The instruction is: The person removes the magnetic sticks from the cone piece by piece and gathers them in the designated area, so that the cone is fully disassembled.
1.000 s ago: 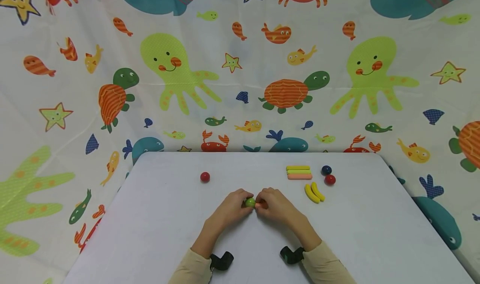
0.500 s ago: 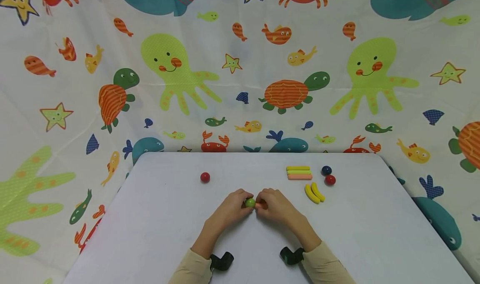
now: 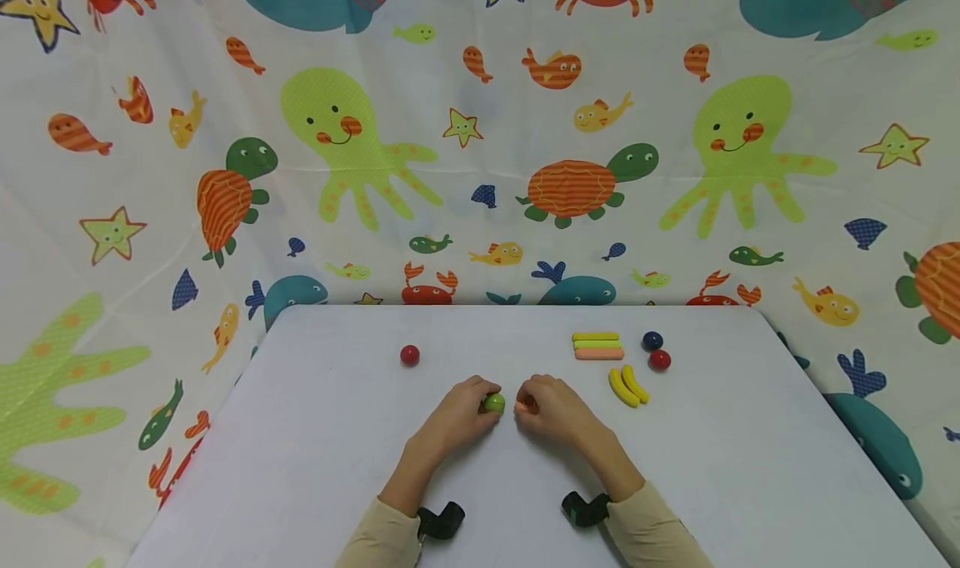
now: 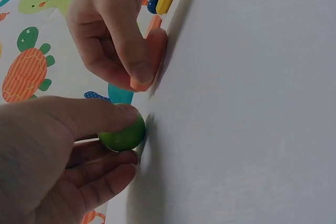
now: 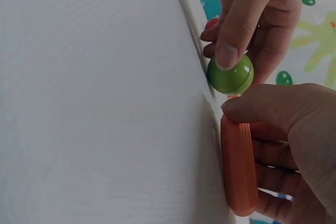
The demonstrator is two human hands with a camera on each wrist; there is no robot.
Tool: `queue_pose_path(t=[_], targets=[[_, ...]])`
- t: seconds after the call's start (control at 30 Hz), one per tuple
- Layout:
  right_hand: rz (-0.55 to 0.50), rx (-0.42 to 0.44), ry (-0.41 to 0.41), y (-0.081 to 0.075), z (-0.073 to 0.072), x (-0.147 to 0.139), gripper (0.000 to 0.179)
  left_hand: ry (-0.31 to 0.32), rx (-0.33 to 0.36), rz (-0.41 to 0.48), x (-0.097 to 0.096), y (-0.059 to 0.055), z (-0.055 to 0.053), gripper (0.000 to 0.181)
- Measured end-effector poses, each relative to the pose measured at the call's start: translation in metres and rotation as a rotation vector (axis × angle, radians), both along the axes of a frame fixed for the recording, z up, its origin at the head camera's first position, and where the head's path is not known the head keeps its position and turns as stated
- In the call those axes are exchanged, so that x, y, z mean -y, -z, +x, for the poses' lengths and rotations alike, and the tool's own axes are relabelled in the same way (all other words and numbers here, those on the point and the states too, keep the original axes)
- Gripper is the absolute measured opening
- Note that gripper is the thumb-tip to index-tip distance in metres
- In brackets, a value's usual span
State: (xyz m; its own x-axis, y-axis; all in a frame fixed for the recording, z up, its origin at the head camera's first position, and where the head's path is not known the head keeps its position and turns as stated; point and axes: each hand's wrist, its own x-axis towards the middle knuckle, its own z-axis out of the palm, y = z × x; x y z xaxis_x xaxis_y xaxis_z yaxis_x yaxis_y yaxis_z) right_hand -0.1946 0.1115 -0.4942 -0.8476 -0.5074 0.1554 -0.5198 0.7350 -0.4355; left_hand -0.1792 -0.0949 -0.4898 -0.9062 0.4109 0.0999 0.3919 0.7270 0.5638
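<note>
My left hand [image 3: 459, 411] holds a small green ball [image 3: 494, 403] between thumb and fingers, low over the white table. In the right wrist view a seam line runs round the ball [image 5: 233, 80]. My right hand [image 3: 555, 411] pinches an orange ridged bar [image 5: 239, 166] with rounded ends, much like a stick of modelling clay. From the head most of this bar is hidden behind the fingers. A narrow gap separates the two hands, and the ball and bar are apart.
On the white table [image 3: 300, 468] a red ball [image 3: 409, 355] lies back left. Yellow, lime and salmon bars [image 3: 597, 345] lie side by side at the back right. Near them are a dark blue ball [image 3: 652, 341], another red ball [image 3: 660, 360] and two yellow banana-shaped pieces [image 3: 628, 385].
The hands have moved slightly apart: the left, with the green ball, a little left, and the right, with the orange bar, a little right. Ball and bar were close together before.
</note>
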Motion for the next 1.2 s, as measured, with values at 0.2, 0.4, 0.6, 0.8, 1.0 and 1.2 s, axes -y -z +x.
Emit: queue_pose_path(t=[0.2, 0.4, 0.6, 0.8, 1.0, 1.2], targets=[[0.010, 0.001, -0.017, 0.001, 0.000, 0.000, 0.008, -0.004, 0.008, 0.004, -0.001, 0.000, 0.000, 0.036], [0.024, 0.062, -0.014, -0.002, 0.001, -0.004, 0.013, 0.002, 0.000, 0.009, 0.000, 0.000, 0.000, 0.037], [0.043, 0.092, -0.028, -0.005, 0.001, -0.006, 0.016, -0.012, -0.020, 0.011, 0.001, 0.001, 0.000, 0.038], [0.042, 0.104, -0.035, -0.006, 0.002, -0.005, 0.016, -0.045, -0.047, 0.031, 0.004, 0.003, -0.001, 0.037], [0.049, 0.091, -0.044, -0.007, 0.002, -0.004, 0.015, -0.114, -0.035, 0.055, 0.011, 0.005, -0.005, 0.037], [0.058, 0.101, -0.044, -0.009, 0.002, -0.003, 0.015, -0.237, -0.006, 0.108, 0.022, 0.006, -0.012, 0.040]])
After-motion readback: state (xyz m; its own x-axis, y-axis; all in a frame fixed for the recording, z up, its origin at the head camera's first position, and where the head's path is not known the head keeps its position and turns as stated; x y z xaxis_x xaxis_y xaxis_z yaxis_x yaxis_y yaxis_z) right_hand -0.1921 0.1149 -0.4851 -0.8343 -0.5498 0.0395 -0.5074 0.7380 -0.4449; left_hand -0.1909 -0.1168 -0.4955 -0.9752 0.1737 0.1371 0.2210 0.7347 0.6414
